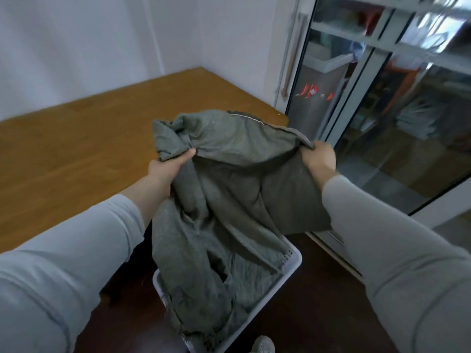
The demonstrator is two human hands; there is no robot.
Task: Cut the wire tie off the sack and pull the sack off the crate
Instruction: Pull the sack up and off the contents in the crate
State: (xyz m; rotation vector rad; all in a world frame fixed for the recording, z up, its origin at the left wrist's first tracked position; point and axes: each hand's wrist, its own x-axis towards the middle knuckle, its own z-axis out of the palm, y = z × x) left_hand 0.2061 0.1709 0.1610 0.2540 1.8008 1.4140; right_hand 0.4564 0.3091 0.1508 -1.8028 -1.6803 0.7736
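Softness is what governs the sack point(229, 200): it is a limp grey-green cloth that folds and bunches under its own weight, looks light, and has no stiffness to push against, so it has to be lifted rather than slid. The hemmed mouth edge, running across the upper middle of the frame, looks like the best place to take hold, since a seam gives the fingers something firmer to pull on and keeps the opening spread. The left hand point(168, 166), at centre left, is clenched round a gathered wad of cloth with the thumb pressed over the top. The right hand point(318, 156), at centre right, grips the hem with its fingers curled under the edge. Between them the upper part of the sack is held up and open, while its lower part hangs down into the white perforated crate point(293, 261) on the dark floor at the lower middle of the frame. No wire tie shows anywhere. A wooden table point(76, 149) fills the left side, and a glass door point(382, 123) the right.
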